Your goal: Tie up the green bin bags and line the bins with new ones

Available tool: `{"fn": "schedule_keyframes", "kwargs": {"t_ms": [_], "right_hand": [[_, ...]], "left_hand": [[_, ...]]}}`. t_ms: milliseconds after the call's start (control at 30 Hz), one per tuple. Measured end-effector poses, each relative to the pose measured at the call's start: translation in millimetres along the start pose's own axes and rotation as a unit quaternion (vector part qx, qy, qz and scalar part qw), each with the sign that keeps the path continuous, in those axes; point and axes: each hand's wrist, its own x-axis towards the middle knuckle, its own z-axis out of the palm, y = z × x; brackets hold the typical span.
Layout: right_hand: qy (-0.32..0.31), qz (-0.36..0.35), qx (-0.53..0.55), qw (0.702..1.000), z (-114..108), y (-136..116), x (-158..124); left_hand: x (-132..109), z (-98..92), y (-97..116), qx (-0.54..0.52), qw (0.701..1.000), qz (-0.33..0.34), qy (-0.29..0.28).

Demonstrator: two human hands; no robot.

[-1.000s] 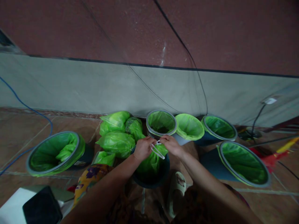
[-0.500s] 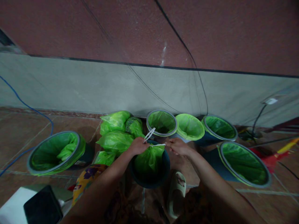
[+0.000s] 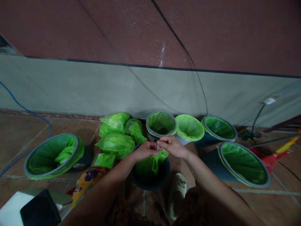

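On the left of the floor (image 3: 191,163), a bin (image 3: 87,158) leans towards the person, its green liner folded over the ring and a crumpled bag inside. To its right, several filled green bags (image 3: 116,144) lie close together near the floor's wall edge; being soft, they are best not leaned on by the forearm that passes beside them.

Next comes the left hand (image 3: 146,150), its grip drawn together on a white tie (image 3: 158,147) at the neck of a green bag (image 3: 148,166). That bag sits in the middle bin (image 3: 150,188), its neck raised near the rim. The right hand (image 3: 171,146) meets the left from the other side, fingertips pinched on the same tie; how the strands cross there is hidden. The plastic looks thin, so an even pull on the tie alone, with the neck gathered snugly beneath, should handle better than tugging the film.

Farther right, lined bins stand near the wall edge, and a blue bin (image 3: 215,163) tilts nearer the person, well apart from the hands.
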Motion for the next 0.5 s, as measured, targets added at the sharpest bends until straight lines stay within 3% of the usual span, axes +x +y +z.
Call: {"fn": "schedule_keyframes", "kwargs": {"t_ms": [133, 233, 367, 500], "right_hand": [[0.099, 0.068, 0.176, 0.977, 7.2, -2.7, 5.2], [0.11, 0.147, 0.251, 0.95, 10.4, 2.9, 7.8], [0.073, 0.192, 0.204, 0.957, 14.5, 17.1, 8.3], [0.063, 0.183, 0.107, 0.975, 13.7, 26.7, 7.5]], "left_hand": [[0.7, -0.1, -5.3, 0.068, 0.997, 0.025, 0.002], [1.1, -0.3, -5.9, 0.078, 0.996, 0.045, 0.021], [2.3, -0.3, -6.1, 0.042, 0.996, 0.06, 0.043], [4.0, -0.8, -6.6, -0.007, 0.995, 0.032, 0.092]]}}
